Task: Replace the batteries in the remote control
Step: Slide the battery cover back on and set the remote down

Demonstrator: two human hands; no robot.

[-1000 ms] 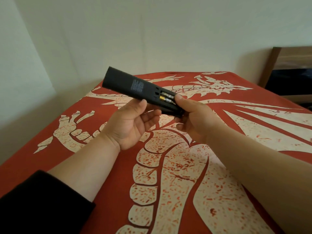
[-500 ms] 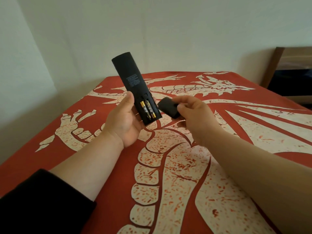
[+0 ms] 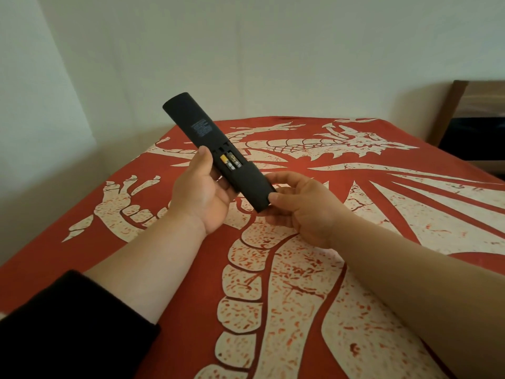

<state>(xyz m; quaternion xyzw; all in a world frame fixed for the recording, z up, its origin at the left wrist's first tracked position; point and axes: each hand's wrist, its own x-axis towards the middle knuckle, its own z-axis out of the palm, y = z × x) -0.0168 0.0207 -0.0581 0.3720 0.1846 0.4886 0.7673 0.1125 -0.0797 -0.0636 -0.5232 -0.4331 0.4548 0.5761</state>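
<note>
Left hand (image 3: 202,192) grips the black remote control (image 3: 216,151) mid-body — rigid, light (likely slippery); right hand (image 3: 297,206) pinches its battery cover (image 3: 255,188) beside exposed batteries (image 3: 229,162).

Nothing can be read here. The back of the black remote control (image 3: 202,132) carries a small block of pale print at its far part, too fine and blurred to make out. The two batteries (image 3: 230,162) in its open compartment show yellow and dark markings, with no legible letters.
</note>
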